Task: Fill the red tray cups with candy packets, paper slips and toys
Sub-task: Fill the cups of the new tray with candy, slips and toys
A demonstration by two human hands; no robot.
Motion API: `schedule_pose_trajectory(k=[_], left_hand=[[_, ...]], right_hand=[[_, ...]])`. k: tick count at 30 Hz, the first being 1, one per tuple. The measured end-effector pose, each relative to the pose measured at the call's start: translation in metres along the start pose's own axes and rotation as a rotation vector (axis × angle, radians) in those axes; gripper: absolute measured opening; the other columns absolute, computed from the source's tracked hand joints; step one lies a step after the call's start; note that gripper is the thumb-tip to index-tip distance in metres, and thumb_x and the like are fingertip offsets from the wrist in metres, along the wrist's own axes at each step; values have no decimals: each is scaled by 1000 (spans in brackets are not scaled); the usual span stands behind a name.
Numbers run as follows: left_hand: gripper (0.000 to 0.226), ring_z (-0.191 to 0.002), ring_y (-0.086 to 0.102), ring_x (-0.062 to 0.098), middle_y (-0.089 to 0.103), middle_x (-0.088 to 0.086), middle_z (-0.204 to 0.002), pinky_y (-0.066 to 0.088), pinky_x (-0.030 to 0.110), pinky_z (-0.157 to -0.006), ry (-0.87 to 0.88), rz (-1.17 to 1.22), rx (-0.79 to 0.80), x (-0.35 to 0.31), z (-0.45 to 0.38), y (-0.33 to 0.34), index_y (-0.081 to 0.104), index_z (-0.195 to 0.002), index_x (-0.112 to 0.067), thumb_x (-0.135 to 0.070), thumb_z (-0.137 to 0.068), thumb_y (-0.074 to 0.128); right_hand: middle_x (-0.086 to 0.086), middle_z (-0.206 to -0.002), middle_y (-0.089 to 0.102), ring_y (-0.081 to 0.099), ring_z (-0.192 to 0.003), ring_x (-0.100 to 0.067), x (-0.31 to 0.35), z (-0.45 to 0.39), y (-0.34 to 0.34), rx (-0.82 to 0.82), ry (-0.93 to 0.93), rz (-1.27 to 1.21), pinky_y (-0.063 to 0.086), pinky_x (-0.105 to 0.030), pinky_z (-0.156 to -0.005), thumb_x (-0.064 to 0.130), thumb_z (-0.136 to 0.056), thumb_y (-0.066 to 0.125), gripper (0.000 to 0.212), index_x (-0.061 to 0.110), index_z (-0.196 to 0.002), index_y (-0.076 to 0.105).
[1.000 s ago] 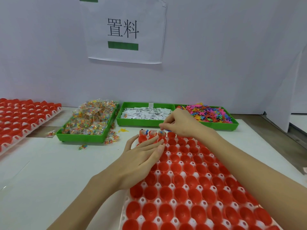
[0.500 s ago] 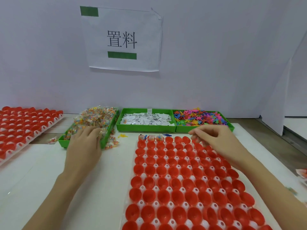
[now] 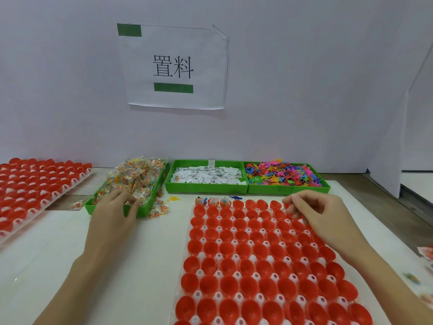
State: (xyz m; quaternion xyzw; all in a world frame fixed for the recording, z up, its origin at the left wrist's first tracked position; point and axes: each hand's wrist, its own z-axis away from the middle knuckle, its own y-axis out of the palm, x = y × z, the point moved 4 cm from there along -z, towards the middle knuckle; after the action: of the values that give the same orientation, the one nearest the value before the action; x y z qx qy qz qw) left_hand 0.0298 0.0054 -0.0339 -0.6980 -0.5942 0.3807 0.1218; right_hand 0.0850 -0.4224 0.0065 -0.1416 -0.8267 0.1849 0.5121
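- Red tray (image 3: 262, 259): only three far-left cups (image 3: 212, 202) filled, the rest bare.
- Left hand (image 3: 114, 214) in the candy bin (image 3: 131, 181), fingers curled over packets; actual grip unclear.
- Right hand (image 3: 314, 209) loosely curled above the far row, holding nothing visible.
- Next: lift one packet, drop it in the fourth cup.

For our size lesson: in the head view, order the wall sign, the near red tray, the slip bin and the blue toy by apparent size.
1. Near red tray, though nearness inflates it.
2. Wall sign.
3. Slip bin.
4. Blue toy.
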Motion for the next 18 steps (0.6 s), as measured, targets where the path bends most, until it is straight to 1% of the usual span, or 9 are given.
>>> schedule_pose_trajectory(k=[2,4,6,8,9,11,14,16,18], left_hand=[[13,-75,52,29,65,8,-78,40,41,-72,16,-33,-23,-2,1,-1,70,-76,-3,-3,-88,78],[13,-76,57,35,68,9,-78,43,47,-75,20,-53,-33,-4,1,-2,72,-76,-4,-4,-87,78],[11,-77,60,37,70,11,-80,44,48,-75,30,-75,-34,-4,1,-3,73,-77,-3,-2,-87,78],[9,-79,62,39,72,13,-82,45,49,-76,26,-79,-45,-5,1,-4,75,-79,-2,-1,-87,77],[8,-80,63,39,72,14,-84,45,49,-77,14,-65,-51,-5,1,-4,75,-80,-1,-2,-88,77],[5,-83,64,38,73,13,-88,48,49,-80,-10,-9,-64,-6,1,-6,76,-84,-1,-3,-88,77],[3,-83,67,35,74,11,-91,52,48,-80,-40,65,-80,-8,0,-10,78,-87,-3,-5,-86,80],[6,-84,68,32,74,11,-94,52,45,-81,-52,93,-90,-7,0,-11,78,-90,-3,-7,-85,81],[14,-94,67,32,73,11,-103,51,45,-87,-35,105,-69,-6,0,-8,78,-101,-3,-8,-88,80]], right_hand=[[9,-82,76,72,-80,-8,3,2,3,25,-20,46,59,-31,-81,17,-100,61,22,29,-92,78],[18,-89,76,71,-89,-1,9,5,8,63,-56,99,56,-25,-82,18,-99,63,22,34,-94,78],[24,-97,75,68,-97,3,17,8,14,97,-104,144,54,-19,-83,17,-98,64,23,37,-98,78],[26,-101,74,67,-102,4,25,9,23,130,-167,176,51,-12,-86,13,-98,65,26,34,-103,78],[25,-103,74,67,-103,5,29,9,29,152,-190,192,50,-11,-86,11,-98,65,26,32,-105,79],[22,-105,74,66,-103,5,33,7,42,204,-211,234,51,-14,-89,9,-98,65,25,27,-107,79],[19,-107,74,66,-100,5,40,-4,60,310,-246,338,51,-15,-90,12,-99,64,23,27,-110,79],[21,-108,73,63,-96,9,43,-17,69,367,-255,407,48,-8,-87,13,-100,63,24,29,-111,78],[19,-106,72,62,-91,11,46,-33,79,381,-256,451,44,-2,-82,14,-99,64,23,27,-112,78]])
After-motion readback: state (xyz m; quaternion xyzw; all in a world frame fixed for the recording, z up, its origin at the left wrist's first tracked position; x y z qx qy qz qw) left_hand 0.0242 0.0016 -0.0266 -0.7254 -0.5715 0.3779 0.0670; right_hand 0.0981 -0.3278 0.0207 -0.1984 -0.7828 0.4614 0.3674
